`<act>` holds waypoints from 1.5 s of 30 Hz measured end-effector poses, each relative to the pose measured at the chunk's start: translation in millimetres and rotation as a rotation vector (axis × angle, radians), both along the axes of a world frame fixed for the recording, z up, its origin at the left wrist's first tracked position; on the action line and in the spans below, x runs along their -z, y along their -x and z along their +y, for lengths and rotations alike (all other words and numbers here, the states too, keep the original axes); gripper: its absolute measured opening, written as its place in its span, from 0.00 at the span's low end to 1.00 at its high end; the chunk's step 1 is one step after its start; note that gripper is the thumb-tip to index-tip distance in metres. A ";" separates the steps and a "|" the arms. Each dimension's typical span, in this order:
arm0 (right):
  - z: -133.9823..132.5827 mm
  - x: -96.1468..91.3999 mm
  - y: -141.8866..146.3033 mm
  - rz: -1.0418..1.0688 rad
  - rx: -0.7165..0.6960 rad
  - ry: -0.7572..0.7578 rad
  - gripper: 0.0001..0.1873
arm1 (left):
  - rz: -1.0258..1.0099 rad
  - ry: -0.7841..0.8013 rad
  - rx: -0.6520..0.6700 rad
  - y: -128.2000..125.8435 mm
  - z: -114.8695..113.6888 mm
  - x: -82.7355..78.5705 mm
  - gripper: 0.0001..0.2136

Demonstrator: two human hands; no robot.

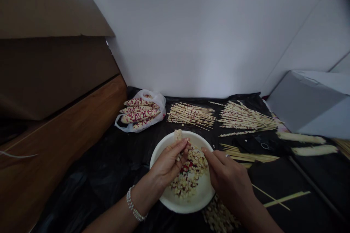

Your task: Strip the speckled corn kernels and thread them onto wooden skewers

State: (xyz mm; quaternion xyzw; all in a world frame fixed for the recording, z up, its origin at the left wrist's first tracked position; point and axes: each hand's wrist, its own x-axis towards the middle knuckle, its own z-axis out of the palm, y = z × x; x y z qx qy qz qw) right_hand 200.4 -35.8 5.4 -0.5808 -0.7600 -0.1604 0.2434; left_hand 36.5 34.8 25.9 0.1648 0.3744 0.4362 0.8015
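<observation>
My left hand point(171, 162) is closed over the white bowl point(201, 198), with a pale, partly stripped corn cob point(178, 134) showing above its fingers. Thumb and forefinger pinch at the end of a thin bamboo skewer point(194, 145); whether a kernel sits between them is too small to tell. From the other side, my right hand point(225, 167) grips that skewer, its fingers wrapped round it near the bowl's right rim. Loose corn kernels point(184, 185), cream with dark red, lie in the bowl below both hands.
Speckled corn cobs point(139, 116) fill a plastic bag at back left. Two piles of kernel-threaded skewers point(188, 114) point(243, 116) lie behind the bowl. Bare sticks point(251, 156) and stripped cobs point(314, 150) are at right. More kernels point(220, 216) lie on the black sheet. Boxes flank both sides.
</observation>
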 end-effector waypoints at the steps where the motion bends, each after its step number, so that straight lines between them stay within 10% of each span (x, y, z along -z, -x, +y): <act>1: -0.1 -0.1 1.7 0.007 0.015 -0.002 0.18 | 0.007 -0.011 -0.005 -0.8 -1.2 0.8 0.04; 18: 3.5 0.3 -4.1 0.027 0.007 -0.026 0.17 | -0.149 0.199 0.155 -0.3 -2.0 -3.7 0.14; 45: 1.8 -1.6 3.6 0.021 -0.013 -0.065 0.16 | -0.058 0.097 -0.003 4.9 3.1 -9.6 0.10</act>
